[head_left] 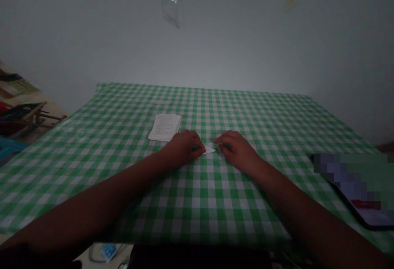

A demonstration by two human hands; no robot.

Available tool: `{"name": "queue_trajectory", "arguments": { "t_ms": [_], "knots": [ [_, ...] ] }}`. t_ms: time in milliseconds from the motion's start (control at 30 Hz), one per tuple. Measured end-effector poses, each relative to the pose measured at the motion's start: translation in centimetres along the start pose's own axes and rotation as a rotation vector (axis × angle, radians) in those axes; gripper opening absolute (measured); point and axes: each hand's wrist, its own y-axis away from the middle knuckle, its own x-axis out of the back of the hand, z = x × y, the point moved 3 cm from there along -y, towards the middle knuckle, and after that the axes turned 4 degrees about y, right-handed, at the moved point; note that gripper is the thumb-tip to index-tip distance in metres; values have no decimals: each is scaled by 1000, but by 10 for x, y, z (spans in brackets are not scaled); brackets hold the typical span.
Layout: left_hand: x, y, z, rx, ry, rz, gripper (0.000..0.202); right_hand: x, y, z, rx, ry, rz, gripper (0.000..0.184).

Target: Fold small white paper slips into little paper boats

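Note:
A small folded piece of printed paper (209, 149), pointed at its right end, lies low over the checked cloth between my hands. My left hand (185, 146) pinches its left part between thumb and fingers, which cover that end. Just beyond the pointed tip is my right hand (235, 148). Its fingers are bent, with a small gap between thumb and forefinger, and nothing shows in them. Behind my left hand rests a stack of printed paper sheets (165, 126), its lower right corner partly hidden by the hand.
A green-and-white checked tablecloth (209, 195) covers the table, which meets a pale wall (215, 47). A phone or tablet with a blurred screen (363, 191) lies at the right edge. A clear plastic bag (170, 2) hangs on the wall. Wooden furniture (33, 115) stands at the left.

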Motion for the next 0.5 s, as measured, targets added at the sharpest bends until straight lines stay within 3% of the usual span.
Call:
{"name": "queue_trajectory", "arguments": {
  "t_ms": [100,233,500],
  "knots": [
    [-1,0,1,20,-19,0,16,-2,3,-15,79,127,-146,22],
    [0,-1,2,32,-16,2,16,-3,2,-15,-39,194,-132,19],
    [-5,1,-2,-45,3,67,16,-6,-3,-9,-31,5,-96,12]
  ]
}}
